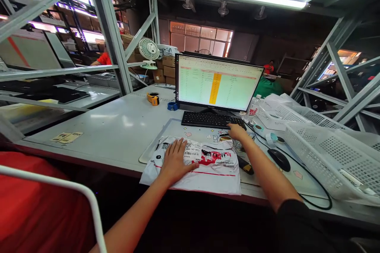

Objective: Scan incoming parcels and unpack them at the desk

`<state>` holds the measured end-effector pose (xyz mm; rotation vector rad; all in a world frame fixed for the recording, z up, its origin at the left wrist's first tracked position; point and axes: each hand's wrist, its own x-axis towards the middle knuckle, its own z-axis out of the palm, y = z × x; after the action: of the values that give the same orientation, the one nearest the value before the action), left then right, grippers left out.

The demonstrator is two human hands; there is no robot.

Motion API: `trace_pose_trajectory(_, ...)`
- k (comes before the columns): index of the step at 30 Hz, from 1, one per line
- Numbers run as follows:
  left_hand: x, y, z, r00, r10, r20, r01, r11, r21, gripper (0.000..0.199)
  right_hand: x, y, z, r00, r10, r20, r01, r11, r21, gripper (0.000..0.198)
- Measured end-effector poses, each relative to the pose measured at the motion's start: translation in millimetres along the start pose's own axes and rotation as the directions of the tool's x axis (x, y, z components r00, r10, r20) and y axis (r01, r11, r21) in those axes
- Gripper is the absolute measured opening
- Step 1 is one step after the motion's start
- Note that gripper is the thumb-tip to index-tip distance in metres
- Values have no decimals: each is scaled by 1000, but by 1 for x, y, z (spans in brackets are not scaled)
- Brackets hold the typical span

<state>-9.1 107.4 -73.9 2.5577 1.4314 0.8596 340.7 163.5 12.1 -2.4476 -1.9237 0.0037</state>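
My left hand (175,163) lies flat with fingers spread on a white plastic mailer bag (218,182). Printed labels, a barcode and red lettering show on the bag, which overhangs the desk's front edge. My right hand (236,131) reaches over to the black keyboard (208,119), one finger extended onto its right-hand keys and nothing held. Behind the keyboard stands a monitor (196,83) showing a spreadsheet with an orange column. A black and yellow handheld device (245,165) lies partly hidden between the bag and my right forearm.
White perforated baskets (320,158) line the right side, beside a black mouse (279,159) and its cable. A plastic bottle (253,107) stands by the monitor. Tape rolls, one orange (153,99) and one blue (172,106), and paper tags (67,137) lie on the left.
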Motion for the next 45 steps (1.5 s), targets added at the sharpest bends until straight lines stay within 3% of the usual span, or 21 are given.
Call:
trace_pose_trajectory(2,-15,4,-7,987,158,-35,-158,987,3,81,-37,11,8,999,-24,-21,25,999,32,52)
trace_pose_trajectory(3,-25,7,-10,969,246,4,-246,969,2,82,-58,18,15,999,-36,-28,37,998,45,52)
trace_pose_trajectory(6,-51,9,-17,899,368,237,-382,924,14,107,-118,40,49,987,-148,-66,155,981,115,52)
trace_pose_trajectory(7,-57,8,-18,887,354,297,-381,924,36,107,-135,45,60,977,-193,-94,205,968,145,52)
trace_pose_trajectory(9,-61,4,-24,884,314,347,-351,935,49,88,-161,53,81,956,-233,-178,266,944,195,53)
trace_pose_trajectory(13,-39,-12,-56,947,200,251,-170,976,-135,57,-184,59,94,929,-154,-336,250,931,264,51)
trace_pose_trajectory(16,-13,-21,-92,996,-85,35,91,967,-240,35,-189,58,76,898,20,-440,191,882,430,51)
trace_pose_trajectory(18,1,-21,-108,958,-257,-129,200,918,-344,42,-194,50,52,869,161,-467,186,768,612,52)
trace_pose_trajectory(21,12,-10,-110,906,-297,-303,100,844,-526,48,-203,16,7,853,178,-491,333,538,774,55)
trace_pose_trajectory(24,12,12,-87,892,-257,-372,-32,785,-619,49,-204,-39,-34,831,12,-556,489,459,741,54)
trace_pose_trajectory(28,5,37,-57,832,-317,-456,-91,732,-675,46,-192,-103,-53,772,-162,-614,606,477,636,48)
trace_pose_trajectory(30,2,37,-50,793,-366,-487,-106,705,-701,48,-192,-117,-41,754,-220,-619,635,483,603,47)
trace_pose_trajectory(32,1,28,-45,759,-414,-503,-94,694,-713,49,-200,-118,-17,772,-274,-573,625,491,607,48)
trace_pose_trajectory(35,3,5,-36,707,-497,-504,-64,664,-745,49,-218,-100,28,834,-334,-438,551,538,638,48)
trace_pose_trajectory(38,6,-9,-22,670,-584,-459,-77,559,-825,45,-231,-70,59,879,-363,-309,475,618,626,48)
trace_pose_trajectory(42,6,-4,0,735,-621,-273,-33,369,-929,46,-227,-25,67,922,-268,-281,381,758,529,51)
trace_pose_trajectory(45,-5,2,10,757,-633,-160,124,381,-916,49,-211,4,64,957,-117,-266,205,922,330,55)
